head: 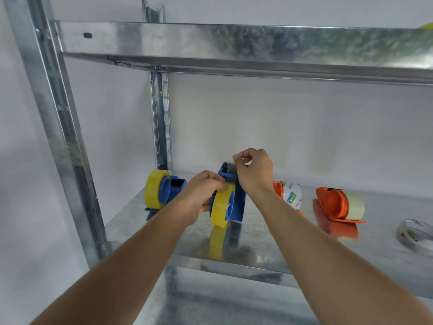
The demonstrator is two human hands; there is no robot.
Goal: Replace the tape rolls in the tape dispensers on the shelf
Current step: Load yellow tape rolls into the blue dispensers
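Observation:
A blue tape dispenser [239, 202] stands tilted on the metal shelf [269, 245], loaded with a yellow tape roll [221, 208]. My left hand [201, 198] grips that roll and dispenser from the left. My right hand [254, 171] pinches the clear tape end at the dispenser's top, near the cutter. A second blue dispenser [174, 187] with a yellow roll [154, 192] lies at the far left. To the right sit an orange dispenser with a labelled white roll [290, 194] and another orange dispenser [332, 202] with a pale roll [353, 204].
A loose whitish tape roll [414, 233] lies at the shelf's right edge. A steel upright [63, 141] stands at the left and the upper shelf beam [234, 43] hangs overhead. A white wall is behind.

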